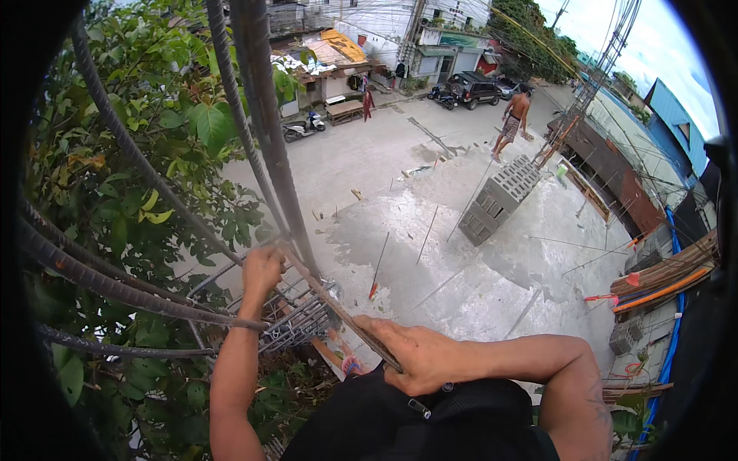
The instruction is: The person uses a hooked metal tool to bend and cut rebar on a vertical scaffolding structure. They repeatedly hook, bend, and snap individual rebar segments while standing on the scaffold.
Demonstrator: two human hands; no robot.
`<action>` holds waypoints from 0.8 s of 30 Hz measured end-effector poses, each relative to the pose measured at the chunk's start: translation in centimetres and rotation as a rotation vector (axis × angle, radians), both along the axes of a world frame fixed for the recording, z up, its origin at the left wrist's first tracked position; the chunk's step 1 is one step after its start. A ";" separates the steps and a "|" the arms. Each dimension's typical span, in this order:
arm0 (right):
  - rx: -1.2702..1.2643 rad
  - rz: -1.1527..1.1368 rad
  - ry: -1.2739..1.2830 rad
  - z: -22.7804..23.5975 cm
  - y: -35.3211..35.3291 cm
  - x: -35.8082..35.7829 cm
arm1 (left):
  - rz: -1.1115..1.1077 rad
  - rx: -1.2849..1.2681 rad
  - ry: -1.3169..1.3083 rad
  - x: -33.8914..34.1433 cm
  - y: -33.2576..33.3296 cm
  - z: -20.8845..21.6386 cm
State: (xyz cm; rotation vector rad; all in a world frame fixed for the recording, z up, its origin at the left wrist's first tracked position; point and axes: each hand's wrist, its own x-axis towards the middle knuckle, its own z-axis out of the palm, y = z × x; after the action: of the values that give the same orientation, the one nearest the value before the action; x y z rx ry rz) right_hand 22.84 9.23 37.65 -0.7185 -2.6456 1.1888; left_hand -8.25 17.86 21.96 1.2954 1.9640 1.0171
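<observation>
My right hand [419, 357] is wrapped round the near end of a long, thin brown bar [327, 292], in front of my body. That bar slants up and away to the left, its far end beside my left hand [263, 269]. The left hand is closed in a fist against the rebar; whatever sits in its fingers is hidden. Thick ribbed steel rebars [265, 131] rise past it, and others [123, 296] curve in from the left. Below the left hand lies a cage of bent steel stirrups [304, 315], round the foot of the upright bars.
Leafy branches [138, 169] crowd the left side. A stack of grey hollow blocks [500, 196] stands on the concrete slab [430, 284], where thin rods stick up. Another person [515, 123] walks beyond it. Parked vehicles [473, 90] line the street; boards [669, 269] lie at right.
</observation>
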 end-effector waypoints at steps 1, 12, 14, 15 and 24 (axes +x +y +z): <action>0.079 0.024 -0.045 0.0 0.1 0.1 | -0.002 0.011 0.059 0.1 0.3 0.2; 0.296 0.163 -0.196 4.0 2.3 0.1 | -0.063 0.379 0.332 2.7 -1.5 1.8; 0.285 0.157 -0.166 4.0 2.5 0.6 | -0.123 0.408 0.207 3.2 -1.3 3.0; 0.274 0.160 -0.150 4.0 2.5 0.8 | -0.118 0.461 0.305 3.4 -1.4 3.5; 0.151 0.012 -0.089 2.3 2.4 0.9 | -0.361 0.572 0.471 3.4 -1.5 5.7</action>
State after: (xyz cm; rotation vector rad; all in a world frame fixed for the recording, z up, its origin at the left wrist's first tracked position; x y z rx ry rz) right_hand 23.77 11.67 39.95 -0.7458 -2.7794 0.9678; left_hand -4.87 16.33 27.62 2.2850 1.6932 1.2117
